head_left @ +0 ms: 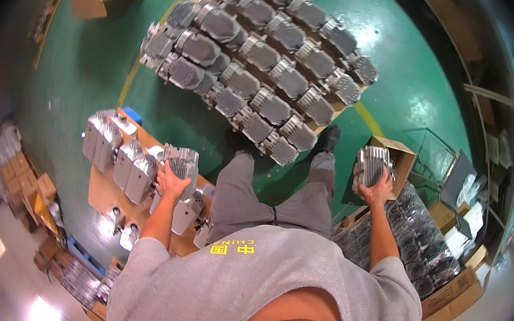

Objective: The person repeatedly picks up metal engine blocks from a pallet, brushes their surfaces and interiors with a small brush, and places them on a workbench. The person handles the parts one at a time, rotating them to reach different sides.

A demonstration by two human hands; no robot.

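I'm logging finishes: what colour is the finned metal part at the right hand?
Silver-grey; the part shows best in the head view.

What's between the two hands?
In the head view, two legs in grey trousers and patches of green floor lie between the left hand and the right hand.

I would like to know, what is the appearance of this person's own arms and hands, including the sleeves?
The left hand and right hand are bare, without gloves. Both forearms are uncovered, and no watch or band shows on the wrists. The short sleeves are plain light grey, ending around the elbows. Any ring would be too small to tell.
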